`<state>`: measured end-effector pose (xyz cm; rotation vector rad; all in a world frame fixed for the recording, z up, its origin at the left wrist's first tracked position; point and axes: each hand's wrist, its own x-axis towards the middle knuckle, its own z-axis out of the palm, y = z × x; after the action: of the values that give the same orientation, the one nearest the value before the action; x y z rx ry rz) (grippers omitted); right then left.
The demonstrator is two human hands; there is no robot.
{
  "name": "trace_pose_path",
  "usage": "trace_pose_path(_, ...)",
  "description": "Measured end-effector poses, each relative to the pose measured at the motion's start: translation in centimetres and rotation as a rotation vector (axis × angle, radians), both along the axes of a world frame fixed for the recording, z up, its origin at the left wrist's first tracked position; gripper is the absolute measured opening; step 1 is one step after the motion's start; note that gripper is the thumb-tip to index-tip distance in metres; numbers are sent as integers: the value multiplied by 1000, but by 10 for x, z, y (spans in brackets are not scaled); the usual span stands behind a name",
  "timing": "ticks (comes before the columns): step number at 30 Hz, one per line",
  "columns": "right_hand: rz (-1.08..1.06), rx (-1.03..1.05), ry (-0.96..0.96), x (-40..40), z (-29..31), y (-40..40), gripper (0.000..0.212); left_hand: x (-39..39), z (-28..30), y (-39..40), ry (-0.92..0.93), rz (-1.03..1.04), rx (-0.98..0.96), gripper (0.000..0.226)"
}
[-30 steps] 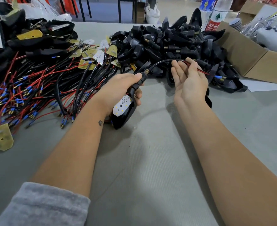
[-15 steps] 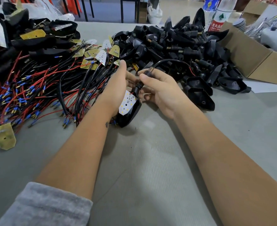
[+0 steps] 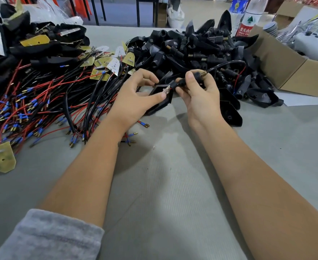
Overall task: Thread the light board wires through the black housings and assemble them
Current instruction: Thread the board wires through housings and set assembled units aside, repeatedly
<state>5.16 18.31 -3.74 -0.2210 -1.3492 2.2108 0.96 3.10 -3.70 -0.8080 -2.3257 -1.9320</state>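
A black housing (image 3: 161, 101) is held above the grey table between both hands. My left hand (image 3: 135, 99) grips its wide body, thumb pressing the small light board (image 3: 166, 90) that sits edge-on in the opening. My right hand (image 3: 197, 94) pinches the housing's black stem (image 3: 191, 76) with its brass threaded tip. A black wire (image 3: 227, 63) runs out of the stem and arcs right over the pile, with a red wire beside it.
A heap of loose black housings (image 3: 191, 47) lies behind the hands. Light boards with red and black wires (image 3: 42, 102) spread over the left. A cardboard box (image 3: 289, 72) stands at the right, two bottles (image 3: 248, 17) behind it. A lone yellow board (image 3: 1, 156) lies at the left edge.
The right hand came back from pulling the wires and now pinches the stem. The housing has been turned, so the light board shows edge-on instead of face-up, and it sits higher.
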Motion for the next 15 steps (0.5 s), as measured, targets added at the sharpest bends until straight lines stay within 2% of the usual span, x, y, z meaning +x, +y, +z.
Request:
trace_pose_path(5, 32, -46, -7, 0, 1, -1, 5, -6, -4, 3, 40, 149, 23, 13)
trace_pose_path(7, 98, -28, -21, 0, 1, -3, 15, -9, -5, 2, 60, 179, 47, 15)
trace_pose_path(11, 190, 38, -77, 1, -1, -6, 37, -12, -9, 0, 60, 180, 71, 17)
trace_pose_path(15, 166, 15, -114, 2, -2, -8, 35, -11, -8, 1, 7, 147, 152, 24)
